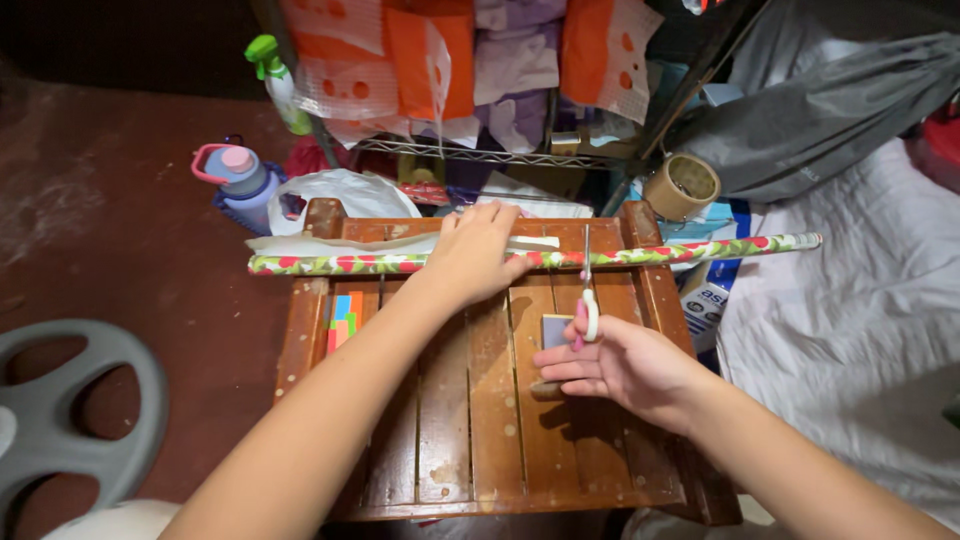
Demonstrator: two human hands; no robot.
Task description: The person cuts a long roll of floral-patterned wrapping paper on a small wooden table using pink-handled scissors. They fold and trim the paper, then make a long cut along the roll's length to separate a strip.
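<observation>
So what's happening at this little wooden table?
A person is working with a roll of wrapping paper lying across a wooden table. The left hand presses down on the roll, while the right hand holds scissors, blades pointing at the paper. Coloured sticky notes lie nearby.

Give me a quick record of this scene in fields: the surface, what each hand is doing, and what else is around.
surface: small wooden slatted table
left hand: pressed flat on a roll of patterned wrapping paper lying across the table
right hand: holds scissors, blades pointing at the roll
on table: coloured sticky notes, small square block
behind: tape roll, water bottle, spray bottle
</observation>
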